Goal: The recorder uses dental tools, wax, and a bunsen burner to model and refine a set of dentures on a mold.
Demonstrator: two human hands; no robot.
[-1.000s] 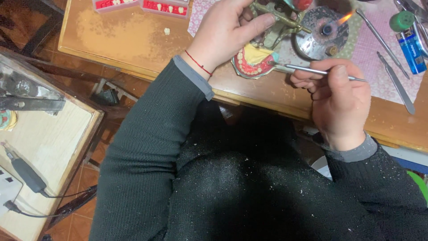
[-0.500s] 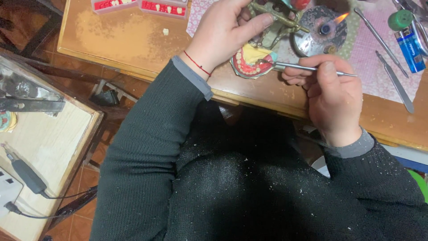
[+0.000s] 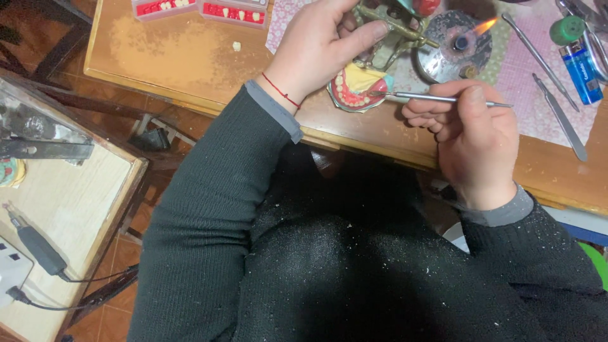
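My left hand point(image 3: 320, 45) grips a brass-coloured dental articulator point(image 3: 387, 33) at the table's near edge and holds it steady. A denture model point(image 3: 356, 87) with pink wax and white teeth sits in it. My right hand point(image 3: 472, 136) holds a thin metal wax tool point(image 3: 437, 98) like a pen, its tip touching the model's right side. A small burner point(image 3: 461, 42) with a lit flame stands just behind the tool.
Two trays of spare teeth point(image 3: 199, 9) lie at the table's far left. Metal instruments point(image 3: 557, 114), a blue lighter point(image 3: 581, 73) and a green cap point(image 3: 566, 29) lie to the right on a pink mat. A side table point(image 3: 57, 209) on my left carries a motor handpiece point(image 3: 37, 247).
My right hand has brought the wax tool's tip leftward and onto the denture model. The left hand keeps its grip on the articulator.
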